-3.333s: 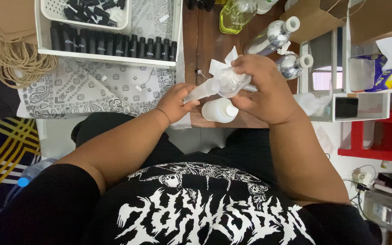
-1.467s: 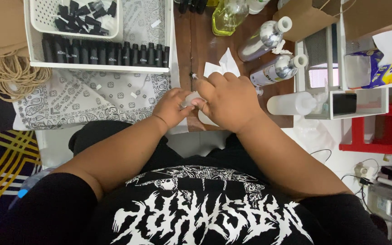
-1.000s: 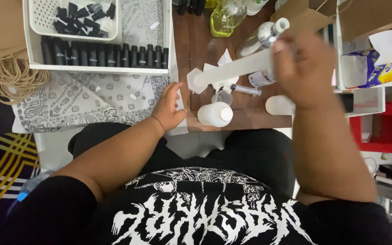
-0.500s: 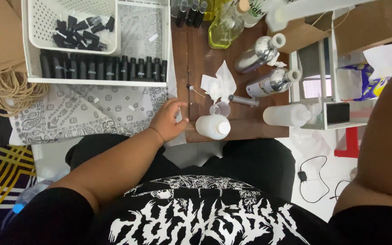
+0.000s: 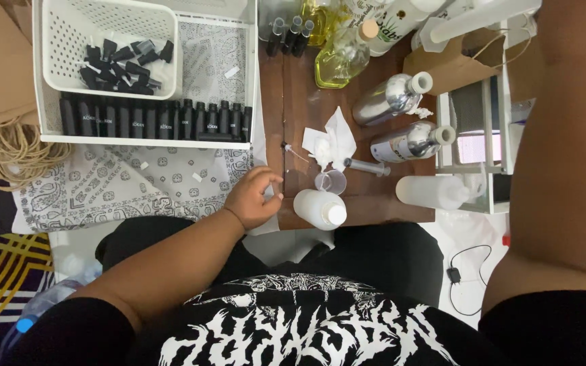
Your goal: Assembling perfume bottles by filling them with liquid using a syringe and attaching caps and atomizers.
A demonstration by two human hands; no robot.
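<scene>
My left hand rests at the front edge of the wooden table, fingers curled together, thumb and fingertips touching; I see nothing in them. A squat white bottle lies just right of it, with a small clear cup and a syringe behind. My right forearm rises along the right side; its hand is beyond the top edge. A long white bottle slants across the top right toward that arm.
A white basket at the left holds a row of small black bottles and a smaller tray of black caps. Crumpled tissue, two silver bottles, a yellow-liquid glass bottle, a white shelf.
My right hand lifted the long white bottle from the table up and to the right, and has gone out of view. My left hand let go and stayed at the table's edge.
</scene>
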